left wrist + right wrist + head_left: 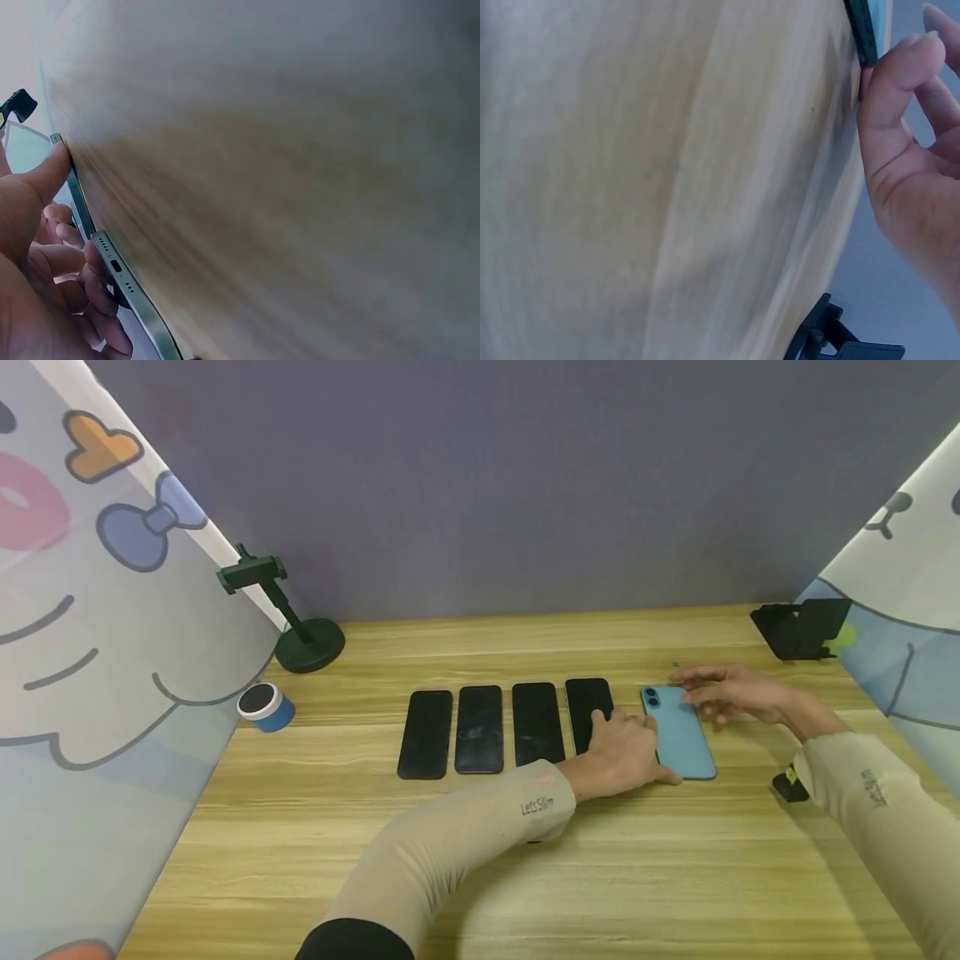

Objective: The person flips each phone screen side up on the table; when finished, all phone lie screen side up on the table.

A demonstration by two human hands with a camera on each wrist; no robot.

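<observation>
A light-blue phone [688, 739] lies back side up on the wooden table, its camera lenses at the far left corner. My left hand [622, 747] reaches between it and the rightmost dark-screened phone [585, 696]; its thumb touches the blue phone's near left corner. The left wrist view shows that thumb against the blue phone's edge [79, 199], with loosely bent fingers beside another phone's port end [124, 274]. At the blue phone's far right corner is my right hand [738, 695], fingers relaxed, fingertips touching its edge. In the right wrist view, the phone's corner [863, 34] meets those fingers.
More dark phones stand in a row to the left: one phone [425, 735], a second [479, 731], a third [537, 718]. A dark green stand [310, 645], a blue-and-white jar [272, 710], a black folding holder [810, 627] and a small black item [789, 787] surround them.
</observation>
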